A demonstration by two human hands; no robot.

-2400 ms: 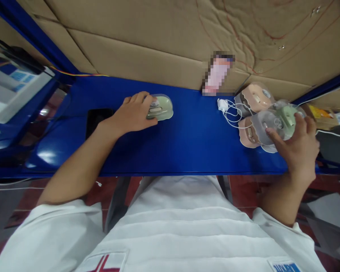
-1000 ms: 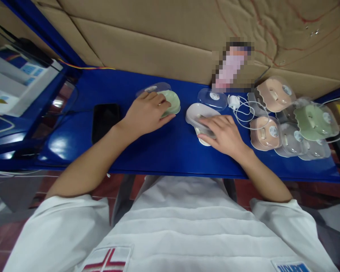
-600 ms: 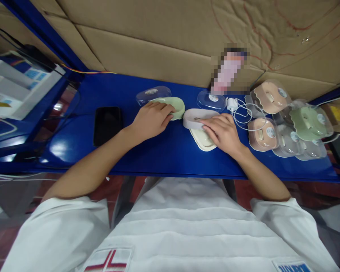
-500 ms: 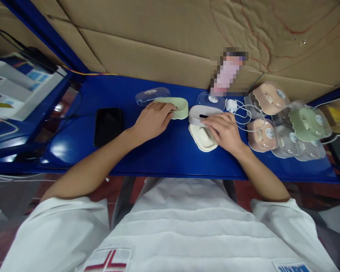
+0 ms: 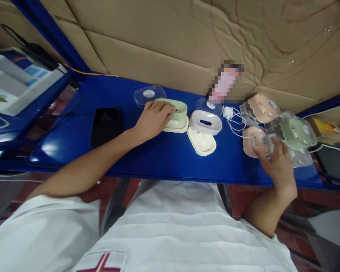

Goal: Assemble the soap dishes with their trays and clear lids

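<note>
1. A grey dish (image 5: 214, 126), overlapping a cream tray (image 5: 202, 144), lies between the hands; a white charger (image 5: 228, 112) sits near the lidded boxes (image 5: 296, 132).
2. Left hand (image 5: 153, 121) pinches the green dish (image 5: 181, 110) over another cream tray (image 5: 178, 126).
3. Right hand (image 5: 277, 166): spread at the boxes, contact unclear.

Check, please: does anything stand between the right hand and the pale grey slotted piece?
Yes: the nearer peach container, by the thumb of the right hand, stands before the pale grey slotted piece. The white charger with its cable lies close behind that path.
</note>
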